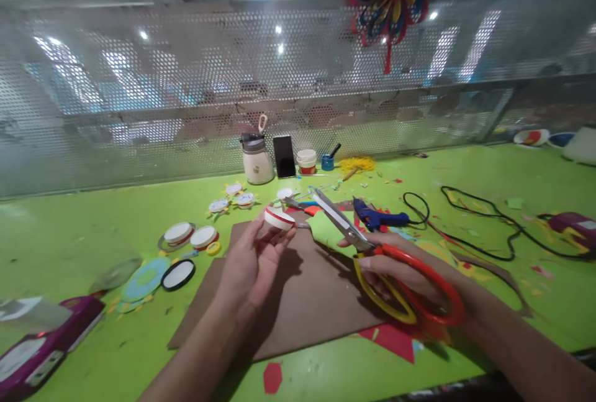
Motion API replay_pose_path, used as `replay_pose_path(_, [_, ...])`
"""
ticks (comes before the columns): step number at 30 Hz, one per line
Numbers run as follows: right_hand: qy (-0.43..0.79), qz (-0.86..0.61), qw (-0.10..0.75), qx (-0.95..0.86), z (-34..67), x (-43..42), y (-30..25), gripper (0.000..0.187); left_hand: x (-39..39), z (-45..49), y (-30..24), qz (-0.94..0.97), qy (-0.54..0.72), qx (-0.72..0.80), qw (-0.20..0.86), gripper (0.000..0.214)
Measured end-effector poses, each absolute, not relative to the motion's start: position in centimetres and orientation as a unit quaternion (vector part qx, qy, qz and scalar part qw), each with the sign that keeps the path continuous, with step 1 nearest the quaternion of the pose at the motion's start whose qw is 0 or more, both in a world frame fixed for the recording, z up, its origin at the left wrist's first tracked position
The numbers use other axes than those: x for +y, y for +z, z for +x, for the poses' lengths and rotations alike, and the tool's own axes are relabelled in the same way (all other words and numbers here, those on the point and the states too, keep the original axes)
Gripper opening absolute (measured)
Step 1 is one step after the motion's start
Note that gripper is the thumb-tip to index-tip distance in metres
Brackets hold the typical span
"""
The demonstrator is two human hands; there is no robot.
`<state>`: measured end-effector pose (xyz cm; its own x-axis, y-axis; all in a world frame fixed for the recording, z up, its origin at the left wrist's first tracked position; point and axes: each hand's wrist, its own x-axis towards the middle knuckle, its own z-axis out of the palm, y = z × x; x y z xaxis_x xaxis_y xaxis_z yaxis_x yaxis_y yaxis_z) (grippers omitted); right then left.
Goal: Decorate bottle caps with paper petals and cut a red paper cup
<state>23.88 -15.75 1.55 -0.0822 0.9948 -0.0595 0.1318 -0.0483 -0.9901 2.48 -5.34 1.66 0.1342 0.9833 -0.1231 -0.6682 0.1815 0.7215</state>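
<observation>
My left hand [254, 262] grips a small white round disc with a red band [279, 219] between thumb and fingers, above a brown cardboard sheet [298, 306]. In my right hand [395, 271] is a pair of scissors [339, 217] with one red and one yellow handle loop. Their blades point up and away to the left, apart from the disc. Behind the blades lie a light green paper piece [331, 228] and a blue glue gun [379, 215]. Under my right hand, red paper [395, 341] pokes out beyond the cardboard's edge.
Left of the cardboard are white discs [203, 237], a black-rimmed disc [178, 274] and a light blue paper ring [145, 281]. At the back stand a white bottle [257, 164], a phone [284, 156] and small pots [306, 161]. A black cord [484, 219] loops across the right side.
</observation>
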Motion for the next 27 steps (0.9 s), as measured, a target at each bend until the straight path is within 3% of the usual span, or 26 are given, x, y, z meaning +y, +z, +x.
replay_pose_path(12, [0.683,-0.441,0.44,-0.381,23.4,-15.3,1.1,0.009,-5.3,2.0,3.2,0.234,0.585,0.323,0.706,0.009])
replay_pose_path(20, [0.703,-0.405,0.419,-0.407,23.7,-16.2,0.5,0.035,-5.0,1.2,3.2,0.248,0.538,0.315,0.741,0.031])
replay_pose_path(27, [0.675,-0.433,0.406,-0.438,24.0,-16.7,1.2,0.037,-5.2,1.0,3.1,0.272,0.527,0.242,0.768,0.037])
